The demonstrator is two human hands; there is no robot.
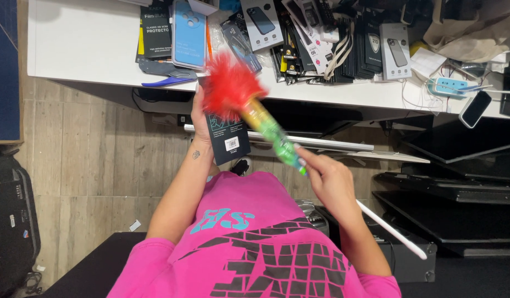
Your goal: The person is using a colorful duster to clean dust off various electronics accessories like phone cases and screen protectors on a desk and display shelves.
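The left hand (201, 124) grips a flat black cardboard package with a white label (228, 137) by its edge, lifting it clear of the white table (83, 49) so its face is exposed. The right hand (328, 179) is closed around the white plastic handle of a rainbow feather duster (249, 107), angling it so the fluffy red tip lies against the package's top. Behind, a heap of boxed phone cases and screen protectors (321, 38) crowds the tabletop.
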